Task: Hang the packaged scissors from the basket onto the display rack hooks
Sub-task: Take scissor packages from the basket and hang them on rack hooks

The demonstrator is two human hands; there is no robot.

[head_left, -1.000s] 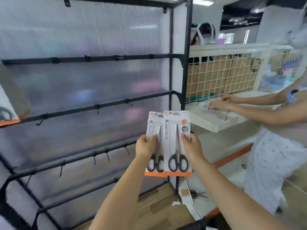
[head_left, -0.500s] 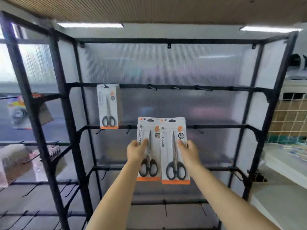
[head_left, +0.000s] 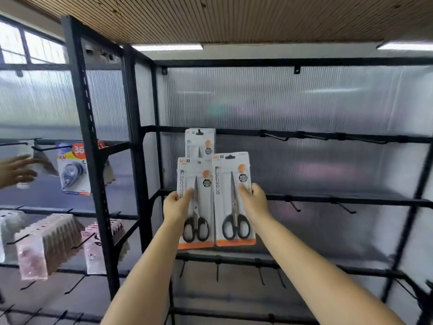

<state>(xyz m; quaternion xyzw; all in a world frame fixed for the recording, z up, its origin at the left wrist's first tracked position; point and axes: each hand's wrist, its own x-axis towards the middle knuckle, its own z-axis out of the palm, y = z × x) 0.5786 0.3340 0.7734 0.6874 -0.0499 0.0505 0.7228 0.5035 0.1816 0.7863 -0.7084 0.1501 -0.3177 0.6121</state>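
Two hands are raised side by side in front of the display rack (head_left: 293, 198), each gripping one scissors pack by its middle. The left hand (head_left: 176, 206) curls round the left pack (head_left: 195, 202), thumb across the front beside the blade; the right hand (head_left: 254, 202) holds the right pack (head_left: 234, 200) the same way, thumb on the clear blister. The two packs are upright and their inner edges touch or nearly touch. Each shows one pair of black-handled scissors, an orange strip along the bottom, an orange mark and a round black sticker near the top, and the word "SCISSORS" printed vertically up its left side; the sticker text is too small to read.

Just beyond the hands and above the left pack, a third pack (head_left: 200, 143) of the same kind hangs on a hook of the rack's upper bar, its lower half hidden behind the held packs. To the right of it, on the same bar, three bare hooks (head_left: 276, 137) stick out.

Far to the left of the hands, on the neighbouring rack, hangs a blue blister pack (head_left: 73, 170) with "36" on a red patch, and another person's hand (head_left: 16, 171) reaches in from the frame edge.
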